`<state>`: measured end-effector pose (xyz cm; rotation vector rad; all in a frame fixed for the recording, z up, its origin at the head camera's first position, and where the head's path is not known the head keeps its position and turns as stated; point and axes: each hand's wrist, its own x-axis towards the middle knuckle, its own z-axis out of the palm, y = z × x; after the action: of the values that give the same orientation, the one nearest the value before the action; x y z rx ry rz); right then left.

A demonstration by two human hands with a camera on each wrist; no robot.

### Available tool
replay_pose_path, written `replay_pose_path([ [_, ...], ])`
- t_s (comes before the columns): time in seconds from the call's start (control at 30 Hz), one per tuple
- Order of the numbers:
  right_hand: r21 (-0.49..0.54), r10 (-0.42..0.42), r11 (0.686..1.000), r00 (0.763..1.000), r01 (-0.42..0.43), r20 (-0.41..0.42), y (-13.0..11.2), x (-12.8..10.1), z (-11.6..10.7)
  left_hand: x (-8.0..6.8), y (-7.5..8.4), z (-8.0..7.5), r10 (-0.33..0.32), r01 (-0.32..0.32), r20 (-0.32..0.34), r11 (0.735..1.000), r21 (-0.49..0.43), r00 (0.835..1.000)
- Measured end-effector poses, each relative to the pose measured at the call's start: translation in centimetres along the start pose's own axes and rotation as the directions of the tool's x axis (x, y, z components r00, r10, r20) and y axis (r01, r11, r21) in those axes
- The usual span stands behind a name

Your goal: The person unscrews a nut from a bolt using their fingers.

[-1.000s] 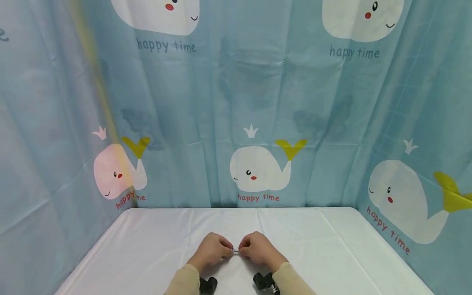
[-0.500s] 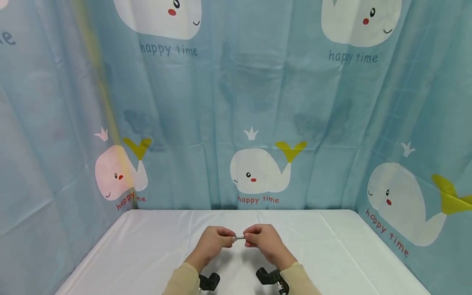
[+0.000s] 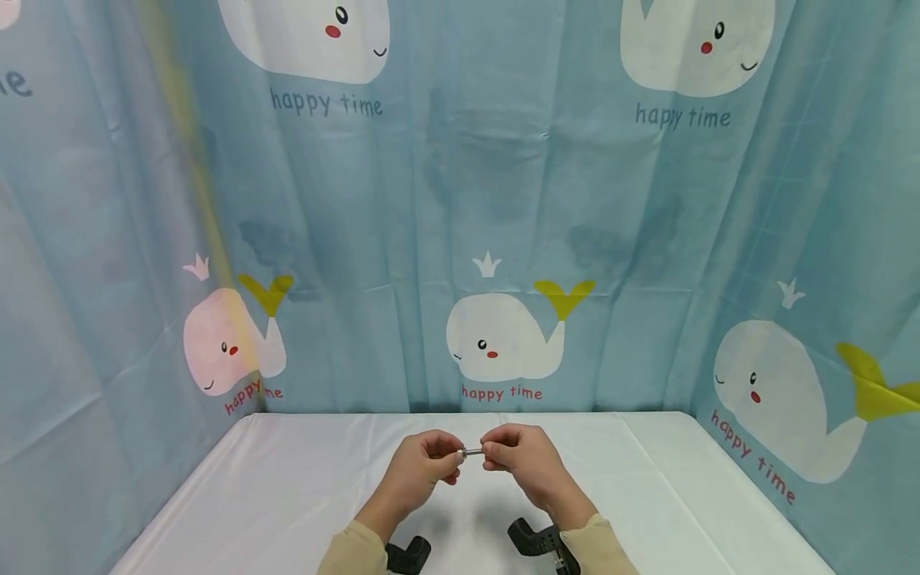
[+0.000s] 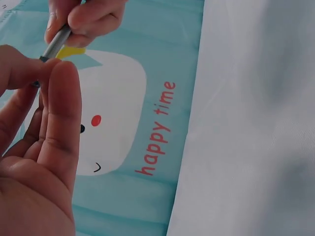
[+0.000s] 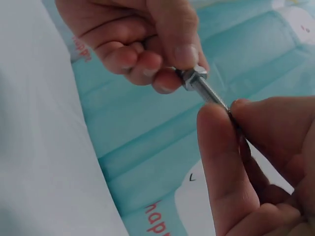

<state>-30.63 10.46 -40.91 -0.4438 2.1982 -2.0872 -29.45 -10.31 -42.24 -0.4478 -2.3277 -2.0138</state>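
A silver metal bolt (image 3: 474, 452) is held level between both hands above the table. My left hand (image 3: 424, 463) pinches its thick end with thumb and fingers. In the right wrist view, a hexagonal piece (image 5: 195, 76) shows at that end, right by the left thumb; whether it is a head, a nut or both I cannot tell. My right hand (image 3: 528, 459) pinches the far end of the shank between thumb and fingertip, covering the tip. The left wrist view shows a stretch of grey shank (image 4: 58, 42) between the two hands.
Under the hands lies a white-covered table (image 3: 323, 495). A blue curtain (image 3: 359, 343) with whale prints hangs behind and on both sides of it. Black wrist mounts (image 3: 533, 538) sit below each forearm.
Both hands have lifted the bolt up from near the tabletop and moved it slightly right. They are a little farther apart, and more of the shank shows between them.
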Motion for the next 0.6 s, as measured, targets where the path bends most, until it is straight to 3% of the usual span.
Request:
replay_pose_path([
  [0.2, 0.041, -0.023, 0.999, 0.999, 0.022, 0.027, -0.5, -0.4, 0.1, -0.2, 0.7, 0.5, 0.033, -0.033, -0.052, 0.999, 0.001, 0.998],
  [0.4, 0.024, 0.040, 0.999, 0.997, -0.041, 0.072, -0.5, -0.3, 0.3, -0.2, 0.9, 0.9, 0.020, -0.021, -0.046, 1.000, -0.009, 0.999],
  [0.6, -0.008, 0.034, 0.999, 0.996, -0.033, 0.082, -0.6, -0.5, 0.4, -0.1, 0.9, 1.3, 0.035, -0.036, -0.034, 0.999, -0.014, 0.999],
])
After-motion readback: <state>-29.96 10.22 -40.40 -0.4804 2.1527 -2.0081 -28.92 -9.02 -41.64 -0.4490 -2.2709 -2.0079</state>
